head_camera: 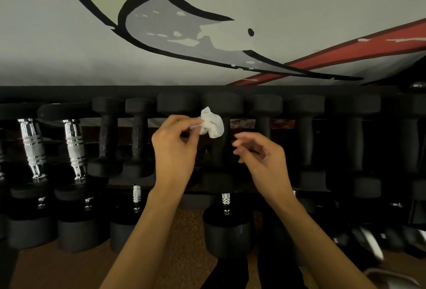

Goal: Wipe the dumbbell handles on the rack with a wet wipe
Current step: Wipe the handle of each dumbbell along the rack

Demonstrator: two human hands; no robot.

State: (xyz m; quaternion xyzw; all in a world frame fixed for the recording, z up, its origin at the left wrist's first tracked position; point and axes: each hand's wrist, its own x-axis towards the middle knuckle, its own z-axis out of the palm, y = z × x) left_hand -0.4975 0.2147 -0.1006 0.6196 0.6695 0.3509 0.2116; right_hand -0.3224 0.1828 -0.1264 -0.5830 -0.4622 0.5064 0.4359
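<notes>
A crumpled white wet wipe hangs from the fingertips of my left hand, pinched at its left edge, in front of the top row of black dumbbells. It hovers over the handle of the middle black dumbbell. My right hand is just right of that handle, fingers loosely curled and apart, holding nothing. Black-handled dumbbells fill the rack's top shelf side by side.
Two chrome-handled dumbbells lie at the left of the top shelf. A lower shelf holds larger dumbbells with chrome handles. A painted wall rises behind the rack. Wooden floor shows below.
</notes>
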